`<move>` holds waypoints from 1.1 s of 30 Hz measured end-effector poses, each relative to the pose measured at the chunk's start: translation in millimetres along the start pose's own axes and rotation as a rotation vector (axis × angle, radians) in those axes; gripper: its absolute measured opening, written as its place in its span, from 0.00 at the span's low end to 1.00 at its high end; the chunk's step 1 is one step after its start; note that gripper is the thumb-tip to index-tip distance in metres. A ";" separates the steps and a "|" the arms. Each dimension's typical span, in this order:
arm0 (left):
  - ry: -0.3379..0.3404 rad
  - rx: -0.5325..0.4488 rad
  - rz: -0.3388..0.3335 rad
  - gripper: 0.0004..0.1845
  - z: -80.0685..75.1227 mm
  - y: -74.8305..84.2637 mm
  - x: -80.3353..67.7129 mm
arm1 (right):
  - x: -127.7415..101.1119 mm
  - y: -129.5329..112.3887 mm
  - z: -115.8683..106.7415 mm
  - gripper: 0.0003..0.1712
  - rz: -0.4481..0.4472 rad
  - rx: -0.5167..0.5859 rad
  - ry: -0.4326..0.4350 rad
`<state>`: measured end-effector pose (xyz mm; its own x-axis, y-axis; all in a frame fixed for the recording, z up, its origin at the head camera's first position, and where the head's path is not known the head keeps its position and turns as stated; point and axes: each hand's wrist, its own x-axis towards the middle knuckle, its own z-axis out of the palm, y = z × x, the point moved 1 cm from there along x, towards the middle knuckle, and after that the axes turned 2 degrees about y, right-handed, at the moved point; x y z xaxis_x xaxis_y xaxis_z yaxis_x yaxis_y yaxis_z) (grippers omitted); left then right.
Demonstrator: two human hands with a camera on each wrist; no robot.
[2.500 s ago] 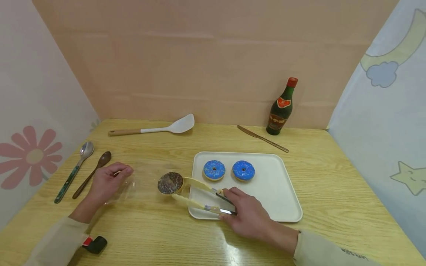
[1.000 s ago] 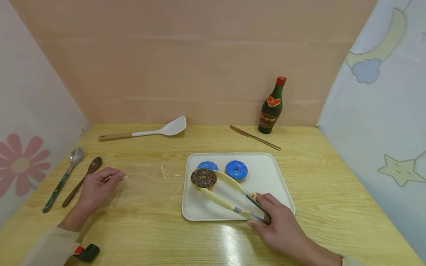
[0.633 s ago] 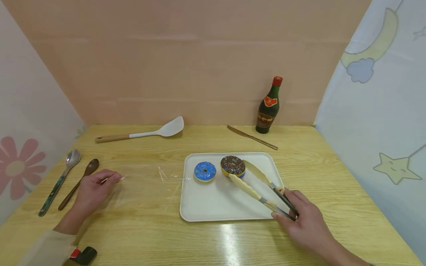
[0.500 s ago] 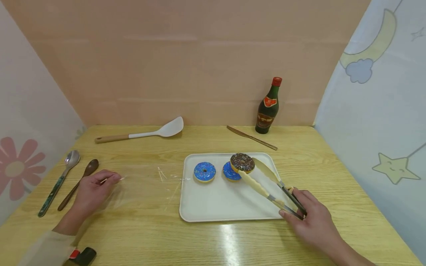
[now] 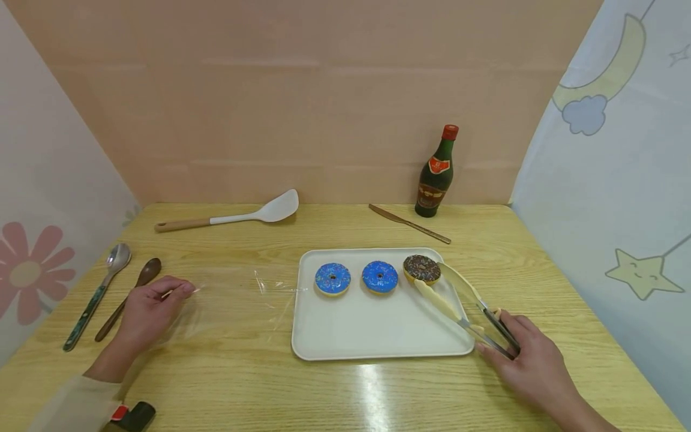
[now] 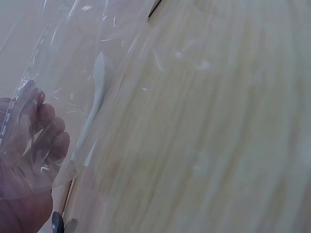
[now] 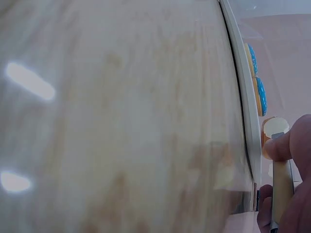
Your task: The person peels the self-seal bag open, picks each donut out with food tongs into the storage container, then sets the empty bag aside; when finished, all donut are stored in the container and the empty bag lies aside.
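Note:
My right hand [image 5: 534, 363] grips the handles of cream-tipped tongs [image 5: 441, 302]. A chocolate-topped donut with sprinkles [image 5: 421, 268] sits between the tong tips, at the right rear of the white tray [image 5: 372, 333]. Two blue-iced donuts [image 5: 332, 278] stand side by side to its left on the tray. In the right wrist view my thumb presses along the tongs [image 7: 281, 189], and the blue donuts [image 7: 261, 96] show past the tray's rim. My left hand [image 5: 151, 312] pinches a clear plastic bag [image 5: 237, 300], which spreads toward the tray; it covers the fingers in the left wrist view.
A white spatula with a wooden handle [image 5: 278, 207] lies at the back left. A steel spoon [image 5: 118, 258] and a brown wooden spoon [image 5: 147, 272] lie beyond the left hand. A bronze knife [image 5: 410, 224] and a green bottle [image 5: 435, 180] are behind the tray.
The tongs have carried the chocolate donut from the bag, over the blue donuts, to the right end of the tray. The left hand stays holding the bag.

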<state>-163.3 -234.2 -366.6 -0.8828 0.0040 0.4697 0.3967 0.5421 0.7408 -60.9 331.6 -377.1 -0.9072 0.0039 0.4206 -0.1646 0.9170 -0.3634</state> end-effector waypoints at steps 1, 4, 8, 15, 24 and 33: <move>0.001 -0.001 0.001 0.05 0.0 0.0 0.1 | -0.4 0.7 0.0 0.42 0.004 -0.002 -0.006; 0.003 -0.005 0.003 0.05 -0.1 -0.3 -0.1 | -1.1 2.7 0.1 0.43 0.015 -0.006 -0.022; 0.005 -0.008 0.007 0.05 -0.2 0.2 -0.5 | -2.0 4.6 0.1 0.43 0.026 -0.013 -0.042; 0.008 -0.005 0.017 0.05 -0.4 0.1 -1.0 | -2.7 5.4 1.0 0.43 0.036 -0.010 -0.053; 0.004 0.002 0.014 0.05 -1.0 0.0 -2.7 | -4.2 5.9 1.6 0.46 0.056 -0.019 -0.082; 0.009 0.023 0.025 0.04 0.0 -11.1 -0.8 | 2.0 5.8 -6.4 0.46 0.066 0.003 -0.030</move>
<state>-167.0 -240.2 -375.1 -0.8702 0.0099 0.4926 0.4126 0.5610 0.7176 -61.2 339.5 -373.1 -0.9275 0.0524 0.3701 -0.1049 0.9140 -0.3920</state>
